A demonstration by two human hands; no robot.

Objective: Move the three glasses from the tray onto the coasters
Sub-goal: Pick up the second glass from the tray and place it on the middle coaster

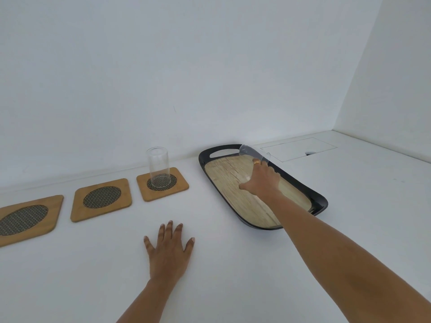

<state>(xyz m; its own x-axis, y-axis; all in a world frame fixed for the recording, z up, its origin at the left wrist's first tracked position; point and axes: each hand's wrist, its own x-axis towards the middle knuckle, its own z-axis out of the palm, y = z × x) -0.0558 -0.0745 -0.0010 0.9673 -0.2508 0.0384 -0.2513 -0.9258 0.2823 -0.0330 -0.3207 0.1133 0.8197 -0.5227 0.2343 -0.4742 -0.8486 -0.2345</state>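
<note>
Three wooden coasters with dark mesh centres lie in a row on the white table: left coaster, middle coaster, right coaster. A clear glass stands upright on the right coaster. To the right lies a black tray with a bamboo-look floor. My right hand reaches over the tray's far side, fingers wrapped around a clear glass whose top shows above my fingers. Another faint rim beside it may be a further glass; I cannot tell. My left hand rests flat on the table, fingers spread.
A white wall runs behind the table and another wall closes the right side. A flush rectangular hatch with a small cable notch sits in the tabletop behind the tray.
</note>
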